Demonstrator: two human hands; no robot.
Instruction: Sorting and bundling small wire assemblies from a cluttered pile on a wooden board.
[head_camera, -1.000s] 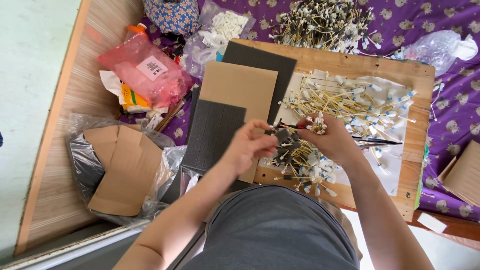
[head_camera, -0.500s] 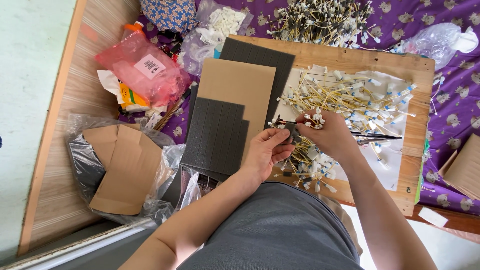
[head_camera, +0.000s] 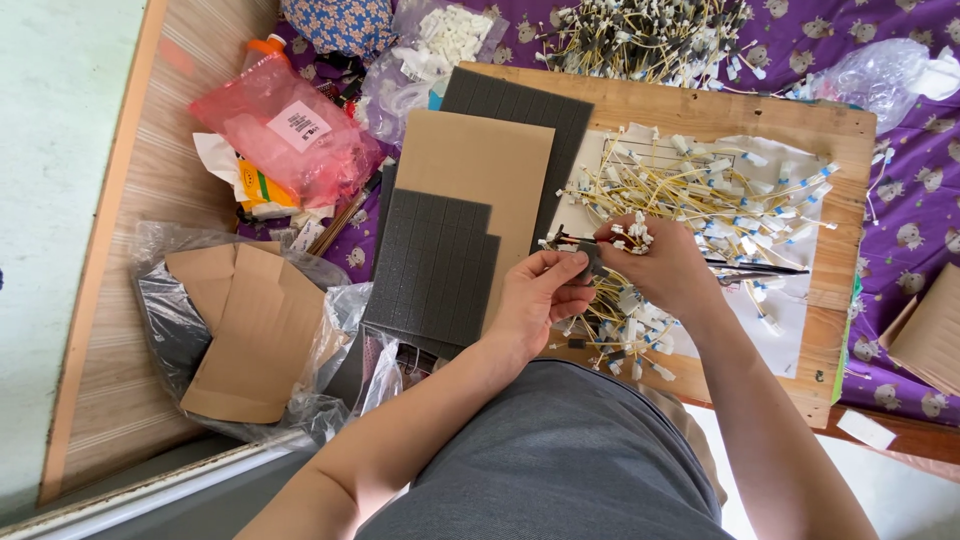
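1. Head view: the left hand (head_camera: 540, 295) pinches a small dark grey foam piece (head_camera: 592, 258) between thumb and fingertips, just above the near edge of the wooden board tabletop (head_camera: 700, 112).
2. The right hand (head_camera: 665, 265) is curled around a small bunch of thin yellow wires with white plastic connectors (head_camera: 632, 232); the connectors stick up above the knuckles. The bunch's end meets the foam piece, so the two hands touch there.
3. Below the hands a loose pile of the same yellow wires (head_camera: 615, 335) lies on the board, and a wider spread of them (head_camera: 720, 190) lies on a white sheet (head_camera: 770, 315) to the right.
4. A thin black rod-like tool (head_camera: 760, 267) lies across that sheet, just beside the right hand; its kind is too small to tell.
5. Left of the hands lie a dark grey scored foam sheet (head_camera: 435, 265), a brown cardboard sheet (head_camera: 480, 165) partly under it, and another dark foam sheet (head_camera: 520, 100) behind.
6. Farther left, on the floor, are a red plastic bag (head_camera: 290, 135) and folded brown cardboard in a clear plastic bag (head_camera: 245, 335).
7. At the top, a heap of wires with dark ends (head_camera: 640, 30) rests on a purple patterned cloth (head_camera: 900, 200).
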